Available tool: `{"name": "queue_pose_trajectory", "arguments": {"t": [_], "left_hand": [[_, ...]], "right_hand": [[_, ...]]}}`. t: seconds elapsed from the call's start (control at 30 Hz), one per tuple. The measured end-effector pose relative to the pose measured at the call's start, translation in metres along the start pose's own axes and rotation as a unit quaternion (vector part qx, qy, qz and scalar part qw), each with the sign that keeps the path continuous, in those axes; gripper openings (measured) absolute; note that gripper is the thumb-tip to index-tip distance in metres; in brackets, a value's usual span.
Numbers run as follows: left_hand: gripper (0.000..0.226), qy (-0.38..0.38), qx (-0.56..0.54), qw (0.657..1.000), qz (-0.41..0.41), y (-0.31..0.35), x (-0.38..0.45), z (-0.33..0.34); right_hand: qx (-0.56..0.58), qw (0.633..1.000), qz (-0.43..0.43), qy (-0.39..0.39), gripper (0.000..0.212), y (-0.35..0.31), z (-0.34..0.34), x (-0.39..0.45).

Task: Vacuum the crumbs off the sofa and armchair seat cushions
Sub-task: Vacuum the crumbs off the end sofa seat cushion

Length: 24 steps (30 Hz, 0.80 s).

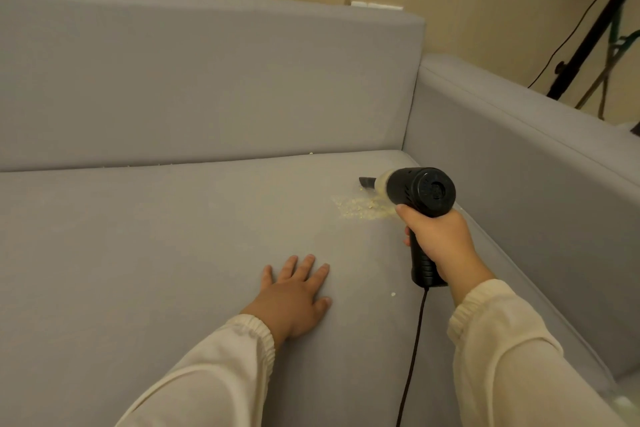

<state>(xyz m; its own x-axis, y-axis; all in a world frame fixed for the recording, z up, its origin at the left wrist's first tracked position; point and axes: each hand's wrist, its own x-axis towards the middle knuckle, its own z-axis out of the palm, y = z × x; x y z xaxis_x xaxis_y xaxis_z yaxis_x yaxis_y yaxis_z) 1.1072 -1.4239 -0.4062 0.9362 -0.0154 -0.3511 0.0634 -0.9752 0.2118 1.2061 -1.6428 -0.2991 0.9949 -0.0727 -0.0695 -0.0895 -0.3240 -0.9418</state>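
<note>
A grey sofa seat cushion (173,236) fills the view. A patch of pale yellow crumbs (360,207) lies near its right end, and one stray crumb (393,294) sits nearer to me. My right hand (438,239) is shut on the grip of a black handheld vacuum (420,191). Its dark nozzle (367,181) points left and touches the cushion just beyond the crumb patch. My left hand (294,291) rests flat on the cushion with fingers spread, holding nothing.
The sofa backrest (207,80) rises behind, with a few crumbs along its seam (310,153). The armrest (519,156) walls the right side. The vacuum's black cord (414,357) trails down over the cushion. A black stand (588,35) leans behind the armrest.
</note>
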Motion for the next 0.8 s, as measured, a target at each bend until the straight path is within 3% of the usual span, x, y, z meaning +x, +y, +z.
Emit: {"name": "queue_pose_trajectory", "arguments": {"t": [0.43, 0.8], "left_hand": [[0.067, 0.009, 0.001, 1.0, -0.002, 0.0, 0.001, 0.004], [0.066, 0.004, -0.007, 1.0, 0.005, -0.003, -0.004, 0.001]], "right_hand": [[0.004, 0.999, 0.029, -0.019, 0.024, 0.018, 0.004, -0.041], [0.117, 0.991, 0.068, 0.003, 0.015, 0.018, 0.006, -0.043]]}}
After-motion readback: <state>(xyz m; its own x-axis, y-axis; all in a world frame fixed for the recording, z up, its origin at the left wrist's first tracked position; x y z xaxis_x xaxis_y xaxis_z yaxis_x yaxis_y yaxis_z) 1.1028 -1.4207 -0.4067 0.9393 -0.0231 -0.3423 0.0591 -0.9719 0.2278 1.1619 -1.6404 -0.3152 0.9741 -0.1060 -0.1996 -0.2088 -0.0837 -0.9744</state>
